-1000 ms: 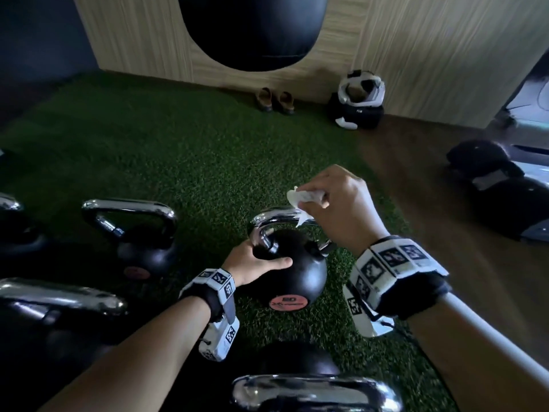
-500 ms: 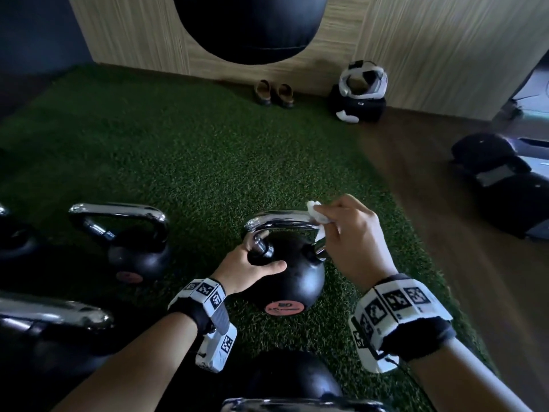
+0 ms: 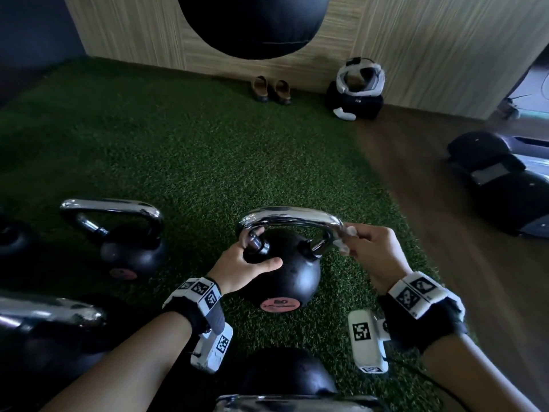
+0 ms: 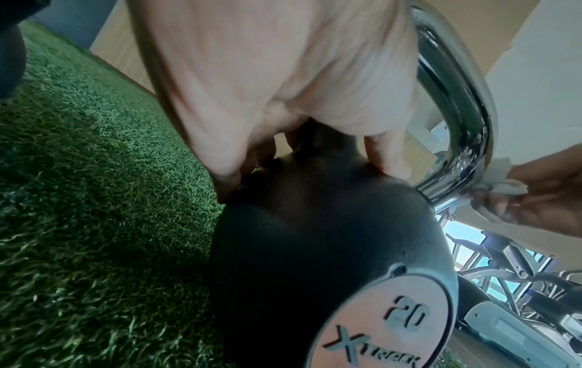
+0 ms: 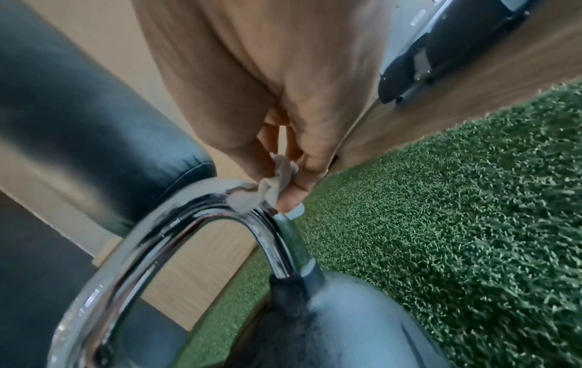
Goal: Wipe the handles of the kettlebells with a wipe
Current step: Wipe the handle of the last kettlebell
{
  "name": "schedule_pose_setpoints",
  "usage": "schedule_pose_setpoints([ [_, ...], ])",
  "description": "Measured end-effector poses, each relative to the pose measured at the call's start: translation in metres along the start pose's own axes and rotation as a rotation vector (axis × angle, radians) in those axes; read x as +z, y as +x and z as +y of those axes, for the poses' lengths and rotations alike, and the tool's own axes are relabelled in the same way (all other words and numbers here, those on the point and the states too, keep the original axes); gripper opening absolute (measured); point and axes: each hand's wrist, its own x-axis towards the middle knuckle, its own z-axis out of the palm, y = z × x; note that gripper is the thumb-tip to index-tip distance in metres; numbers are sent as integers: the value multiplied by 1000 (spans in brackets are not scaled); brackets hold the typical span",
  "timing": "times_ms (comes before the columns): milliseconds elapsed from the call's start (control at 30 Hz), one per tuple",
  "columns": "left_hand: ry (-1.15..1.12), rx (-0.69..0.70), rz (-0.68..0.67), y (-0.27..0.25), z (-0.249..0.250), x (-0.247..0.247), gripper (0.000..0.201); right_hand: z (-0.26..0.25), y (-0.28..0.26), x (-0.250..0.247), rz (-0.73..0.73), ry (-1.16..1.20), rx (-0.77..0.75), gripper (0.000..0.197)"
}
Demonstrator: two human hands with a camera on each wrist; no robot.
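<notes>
Black kettlebell (image 3: pixel 285 275) marked "20" standing upright on green turf (image 3: pixel 178 162), chrome handle (image 3: pixel 291 217) arching over the top. Left hand (image 3: pixel 240 269) wrapped around the near-left base of the handle, thumb laid flat across the black body, fingers curled behind the chrome post, grip clamped on the kettlebell. Right hand (image 3: pixel 374 251) at the handle's right-hand bend, thumb and fingertips pinched together on a crumpled white wipe (image 3: pixel 346 239), wipe pressed against the chrome where the curve turns down toward the body; the same contact seen close up from the right wrist, wipe (image 5: pixel 277 184) bunched against the handle (image 5: pixel 195 224). Second kettlebell (image 3: pixel 127 242) with chrome handle standing to the left on the turf, well apart; parts of more kettlebells at the lower and left edges. Black punching bag (image 3: pixel 252 22) hanging above, pair of brown sandals (image 3: pixel 270 89) and a white headset on a dark bag (image 3: pixel 358 90) by the wooden wall.
</notes>
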Motion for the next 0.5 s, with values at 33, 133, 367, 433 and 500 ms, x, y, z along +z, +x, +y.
schedule_pose_setpoints([
  [33,-1,2,0,-1,1,0,84,1,-1,-1,-25,37,-1,6],
  [133,-8,-2,0,-2,0,1,84,6,-2,0,-40,116,52,13],
  [367,73,-50,34,-13,13,-2,75,45,5,12,-214,-170,213,7],
  [433,158,-97,33,-19,20,-6,64,40,-1,7,-249,-213,198,5],
  [500,335,-156,-5,-26,28,-14,56,31,-8,-2,-320,-242,169,7],
])
